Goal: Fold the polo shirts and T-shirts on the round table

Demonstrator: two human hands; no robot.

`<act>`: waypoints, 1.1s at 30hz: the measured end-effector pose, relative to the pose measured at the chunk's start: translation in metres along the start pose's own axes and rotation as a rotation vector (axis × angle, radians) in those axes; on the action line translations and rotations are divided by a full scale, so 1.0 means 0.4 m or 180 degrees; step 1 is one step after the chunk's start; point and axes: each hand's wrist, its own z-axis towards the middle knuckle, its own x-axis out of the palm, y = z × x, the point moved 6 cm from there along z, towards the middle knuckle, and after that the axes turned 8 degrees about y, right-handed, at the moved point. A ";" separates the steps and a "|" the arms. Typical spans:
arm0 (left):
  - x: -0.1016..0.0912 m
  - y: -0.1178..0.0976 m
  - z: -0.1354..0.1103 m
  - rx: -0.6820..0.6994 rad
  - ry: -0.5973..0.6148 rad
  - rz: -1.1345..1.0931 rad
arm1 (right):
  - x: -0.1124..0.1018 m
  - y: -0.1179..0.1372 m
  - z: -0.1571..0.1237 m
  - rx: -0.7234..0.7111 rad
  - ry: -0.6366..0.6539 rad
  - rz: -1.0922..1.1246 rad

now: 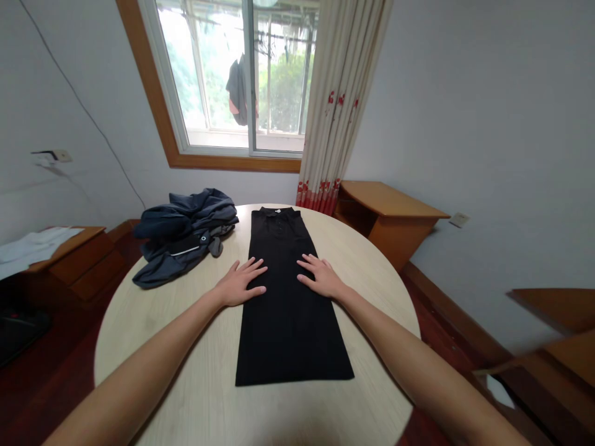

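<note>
A black polo shirt (pixel 288 334) lies flat on the round table, folded into a long narrow strip. Its collar and buttons point toward the window, and the hem end is nearest me. My left hand (pixel 239 283) rests on the shirt's left edge with the fingers spread. On the opposite edge lies my right hand (pixel 321 277), its fingers also stretched out and apart. Both palms face down at about the middle of the strip, and neither hand grips the fabric.
The pale wooden table (pixel 195 371) fills the middle. A heap of dark blue-grey clothing (pixel 188 232) lies at its back left. Behind stand a window (pixel 251 80), a curtain (pixel 341 105) and a wooden desk (pixel 393 207). Papers (pixel 39 244) cover a cabinet at left.
</note>
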 end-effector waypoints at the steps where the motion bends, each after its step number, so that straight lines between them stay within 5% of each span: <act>1: 0.006 -0.015 -0.018 0.0018 0.0028 0.0009 | 0.003 0.010 -0.018 0.0056 0.0045 -0.0003; 8: 0.037 -0.066 -0.078 -0.0179 0.0171 0.0007 | 0.024 0.038 -0.050 0.0444 0.0237 -0.0100; 23: -0.003 0.018 0.033 -0.0319 0.0030 -0.0007 | 0.005 -0.017 0.088 0.0473 0.0078 -0.0149; 33: 0.030 -0.086 -0.093 -0.0177 0.0446 0.0149 | 0.014 0.017 -0.032 0.0136 0.0459 0.0037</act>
